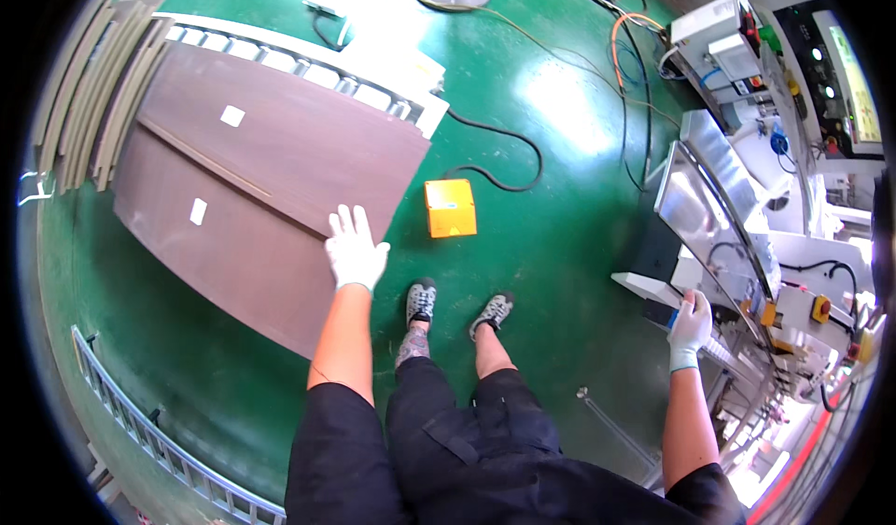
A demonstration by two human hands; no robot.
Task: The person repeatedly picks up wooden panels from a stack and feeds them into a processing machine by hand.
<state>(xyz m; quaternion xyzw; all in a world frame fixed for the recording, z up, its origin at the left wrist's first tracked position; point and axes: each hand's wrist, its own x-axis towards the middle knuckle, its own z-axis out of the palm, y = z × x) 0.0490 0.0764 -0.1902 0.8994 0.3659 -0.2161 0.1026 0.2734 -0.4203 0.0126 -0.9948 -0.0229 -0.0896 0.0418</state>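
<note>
My left hand (355, 250), in a white glove, is spread flat at the right edge of a brown panel (308, 142). Whether it presses on the surface or hovers just above is hard to tell. A second brown panel (224, 236) lies beside it on the near side, and each carries a small white label. Off to the right, my right hand (691, 331), also gloved in white, has its fingers curled closed beside a machine's pale metal parts (646, 287). A bit of blue shows by its fingers; what they hold, if anything, is hidden.
A roller conveyor (280, 61) runs along the panels' far side. More boards (103, 96) are stacked at far left. An orange box (451, 210) sits on the green floor near my feet, by a black cable (537, 156). A ladder-like metal rail (159, 441) curves at lower left.
</note>
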